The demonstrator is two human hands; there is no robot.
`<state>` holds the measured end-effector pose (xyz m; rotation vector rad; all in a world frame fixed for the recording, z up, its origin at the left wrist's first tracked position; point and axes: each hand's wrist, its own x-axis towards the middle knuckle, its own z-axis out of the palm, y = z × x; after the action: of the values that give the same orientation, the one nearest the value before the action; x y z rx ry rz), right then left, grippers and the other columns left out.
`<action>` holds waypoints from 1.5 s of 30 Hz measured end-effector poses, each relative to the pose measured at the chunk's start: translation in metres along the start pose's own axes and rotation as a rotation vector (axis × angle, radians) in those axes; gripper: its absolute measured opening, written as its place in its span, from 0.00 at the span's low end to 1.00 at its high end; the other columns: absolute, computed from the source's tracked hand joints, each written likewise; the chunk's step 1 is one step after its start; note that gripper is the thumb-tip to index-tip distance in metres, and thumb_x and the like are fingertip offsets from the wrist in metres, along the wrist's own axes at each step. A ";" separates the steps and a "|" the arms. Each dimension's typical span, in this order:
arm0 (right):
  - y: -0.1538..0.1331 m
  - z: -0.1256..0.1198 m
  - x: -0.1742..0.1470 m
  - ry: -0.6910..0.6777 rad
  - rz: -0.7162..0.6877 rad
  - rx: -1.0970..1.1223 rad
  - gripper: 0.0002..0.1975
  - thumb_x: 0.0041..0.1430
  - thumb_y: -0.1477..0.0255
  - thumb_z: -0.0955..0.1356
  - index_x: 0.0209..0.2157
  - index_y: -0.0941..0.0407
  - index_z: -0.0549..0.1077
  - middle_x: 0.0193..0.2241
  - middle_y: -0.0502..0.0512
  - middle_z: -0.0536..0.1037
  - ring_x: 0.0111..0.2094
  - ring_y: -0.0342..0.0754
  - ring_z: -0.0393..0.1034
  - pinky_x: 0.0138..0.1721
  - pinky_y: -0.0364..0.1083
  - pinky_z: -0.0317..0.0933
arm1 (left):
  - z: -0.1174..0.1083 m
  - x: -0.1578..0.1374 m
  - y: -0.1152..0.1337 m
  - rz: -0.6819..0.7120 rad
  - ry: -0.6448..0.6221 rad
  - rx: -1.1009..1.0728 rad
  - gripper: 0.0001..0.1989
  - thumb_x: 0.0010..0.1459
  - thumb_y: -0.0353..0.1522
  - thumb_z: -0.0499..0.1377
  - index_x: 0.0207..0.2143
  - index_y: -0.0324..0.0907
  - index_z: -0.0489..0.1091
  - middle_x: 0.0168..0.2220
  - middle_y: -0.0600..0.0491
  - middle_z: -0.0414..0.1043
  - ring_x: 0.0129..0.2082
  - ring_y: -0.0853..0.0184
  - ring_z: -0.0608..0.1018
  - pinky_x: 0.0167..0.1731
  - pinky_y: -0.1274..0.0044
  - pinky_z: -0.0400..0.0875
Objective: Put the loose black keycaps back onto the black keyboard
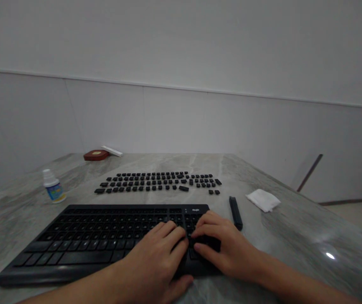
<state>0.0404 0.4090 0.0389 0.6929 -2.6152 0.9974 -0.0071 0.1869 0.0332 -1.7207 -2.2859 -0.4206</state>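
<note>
- Your left hand (158,257) lies flat on the right part of the black keyboard (104,240), fingers curled down onto the keys. It grips nothing that you can see.
- Your right hand (221,245) sits just beside it, over the far right block of keys. Its fingers bend down and press there. You cannot tell if a small key is pinched under them.
- The keyboard rests near your edge of the grey stone table (295,228), close enough for both hands to reach it.
- Behind it, loose black keycaps (158,180) lie in neat rows, laid out like a keyboard, likely so each one keeps its place.
- A thin black tool (235,212) lies right of the keyboard, near your right hand.
- A folded white cloth (263,199) lies further right.
- A small white bottle (53,186) with a blue label stands to the left. Its words are too small to read.
- A tiny white logo (195,210) sits on the keyboard's top edge, too blurry to read.
</note>
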 end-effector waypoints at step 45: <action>0.002 0.000 0.010 -0.007 -0.210 0.044 0.06 0.58 0.80 0.67 0.34 0.56 0.74 0.32 0.54 0.78 0.38 0.48 0.70 0.43 0.48 0.65 | 0.001 0.000 0.001 -0.042 0.028 -0.053 0.20 0.55 0.37 0.64 0.48 0.36 0.71 0.45 0.42 0.72 0.47 0.50 0.72 0.49 0.55 0.71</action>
<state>0.0312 0.4063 0.0416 0.9598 -2.4692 0.9925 -0.0057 0.1874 0.0322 -1.6835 -2.3143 -0.5146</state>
